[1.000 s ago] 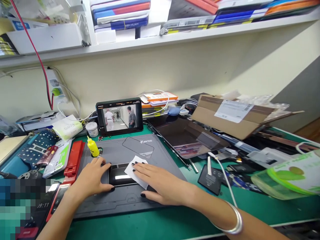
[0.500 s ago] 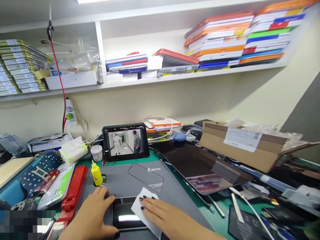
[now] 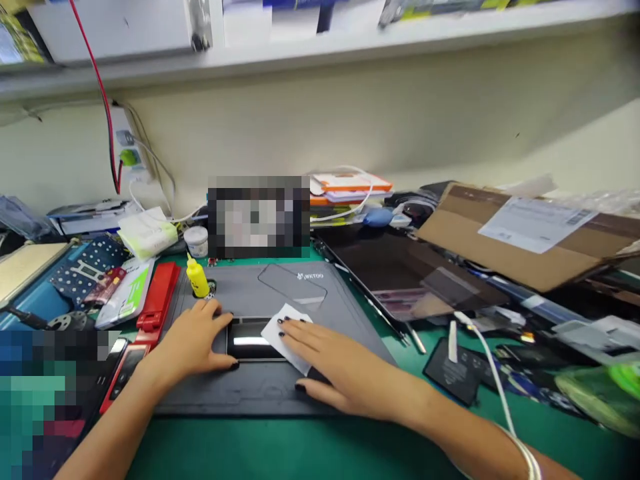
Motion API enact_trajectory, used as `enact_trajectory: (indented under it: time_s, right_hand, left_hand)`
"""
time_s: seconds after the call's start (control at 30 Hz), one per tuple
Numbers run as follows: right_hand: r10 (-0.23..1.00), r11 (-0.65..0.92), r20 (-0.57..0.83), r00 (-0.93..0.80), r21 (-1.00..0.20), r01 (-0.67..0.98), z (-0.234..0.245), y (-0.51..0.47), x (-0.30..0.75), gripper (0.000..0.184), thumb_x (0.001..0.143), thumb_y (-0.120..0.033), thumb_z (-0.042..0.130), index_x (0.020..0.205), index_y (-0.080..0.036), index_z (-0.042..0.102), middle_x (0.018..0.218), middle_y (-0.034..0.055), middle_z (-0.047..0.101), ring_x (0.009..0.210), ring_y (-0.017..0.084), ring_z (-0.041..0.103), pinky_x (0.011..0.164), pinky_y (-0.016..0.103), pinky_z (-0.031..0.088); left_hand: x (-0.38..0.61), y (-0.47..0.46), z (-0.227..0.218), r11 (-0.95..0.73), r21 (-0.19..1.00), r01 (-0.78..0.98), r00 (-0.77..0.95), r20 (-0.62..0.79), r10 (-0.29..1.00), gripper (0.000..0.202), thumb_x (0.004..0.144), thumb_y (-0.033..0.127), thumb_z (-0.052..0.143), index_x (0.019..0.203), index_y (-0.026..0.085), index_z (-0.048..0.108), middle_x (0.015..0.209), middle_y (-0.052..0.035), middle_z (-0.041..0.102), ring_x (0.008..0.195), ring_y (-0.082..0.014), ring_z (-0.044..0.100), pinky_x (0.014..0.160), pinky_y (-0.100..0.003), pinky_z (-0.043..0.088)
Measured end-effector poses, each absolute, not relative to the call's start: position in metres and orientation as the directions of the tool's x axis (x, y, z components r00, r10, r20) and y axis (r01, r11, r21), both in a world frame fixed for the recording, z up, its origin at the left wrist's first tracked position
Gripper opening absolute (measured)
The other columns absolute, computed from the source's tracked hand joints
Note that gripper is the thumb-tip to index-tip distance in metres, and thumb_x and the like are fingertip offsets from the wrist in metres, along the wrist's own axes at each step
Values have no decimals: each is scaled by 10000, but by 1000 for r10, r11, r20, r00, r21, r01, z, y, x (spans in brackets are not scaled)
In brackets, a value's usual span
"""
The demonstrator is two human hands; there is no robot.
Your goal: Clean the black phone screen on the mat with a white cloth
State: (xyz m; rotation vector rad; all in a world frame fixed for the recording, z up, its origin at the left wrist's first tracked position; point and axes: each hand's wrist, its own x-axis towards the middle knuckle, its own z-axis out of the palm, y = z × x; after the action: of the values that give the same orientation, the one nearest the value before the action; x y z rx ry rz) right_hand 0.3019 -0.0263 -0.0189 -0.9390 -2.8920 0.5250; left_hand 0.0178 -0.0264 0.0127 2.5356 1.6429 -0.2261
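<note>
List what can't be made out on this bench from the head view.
Dark glass device: partly covered by the left hand and by the white wipe under the right hand.
Pixelated block: hides whatever stands at the back of the bench.
Pixelated patch: hides the lower left corner.
Shelf items: cut off by the top edge.
Black pack's label: too small to read.

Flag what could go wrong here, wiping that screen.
The left hand sits at the edge of the black glass screen, so its fingers could smudge it. The white wipe under the right hand might drag any grit across the glass if pressed hard. The yellow bottle stands close to the left hand and could tip onto the grey mat if knocked.
</note>
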Motion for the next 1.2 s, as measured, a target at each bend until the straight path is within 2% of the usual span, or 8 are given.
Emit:
enact_trajectory:
  time_s: [0.2, 0.57, 0.77, 1.0, 1.2]
  right_hand:
    - [573, 787, 37, -819, -304, 536, -26, -28, 308, 576, 952, -377, 581, 1449, -105, 485, 1566, 185, 369, 1465, 336, 320, 1191, 528, 334]
    - [565, 807, 47, -824, -239, 540, -26, -25, 307, 580, 951, -375, 585, 1432, -66, 490, 1554, 200, 383, 1456, 336, 337, 1199, 506, 331]
    - [567, 805, 16, -824, -222, 550, -28, -29, 305, 630, 944, -396, 588, 1442, -32, 461, 1568, 231, 335, 1467, 363, 300, 1184, 542, 340]
    - [555, 805, 25, -831, -266, 530, -28, -30, 308, 596, 956, -390, 570, 1462, -96, 454, 1581, 188, 336, 1480, 327, 285, 1202, 525, 311]
    - [554, 809, 28, -832, -252, 531, -27, -29, 308, 601, 950, -396, 575, 1457, -96, 459, 1580, 173, 352, 1478, 320, 294, 1203, 501, 319]
  left_hand:
    - [14, -24, 8, -454, 2, 891, 448, -164, 879, 647, 783, 492, 747, 1325, 174, 596, 1261, -155, 545, 1181, -347, 527, 1013, -479, 472]
    - [14, -23, 8, -446, 1, 895, 441, -143, 886, 647, 766, 469, 761, 1325, 186, 604, 1257, -143, 561, 1183, -348, 535, 989, -477, 492]
    - [13, -22, 5, -459, 5, 888, 457, -119, 882, 625, 773, 527, 730, 1292, 198, 620, 1240, -137, 563, 1165, -343, 538, 989, -471, 485]
    - [13, -21, 5, -467, 11, 884, 464, -130, 876, 627, 785, 553, 695, 1297, 201, 611, 1231, -137, 550, 1152, -340, 531, 989, -474, 478]
    - [13, -20, 5, -476, 2, 879, 472, -136, 871, 625, 796, 547, 689, 1308, 201, 596, 1251, -132, 539, 1141, -331, 533, 1004, -472, 465]
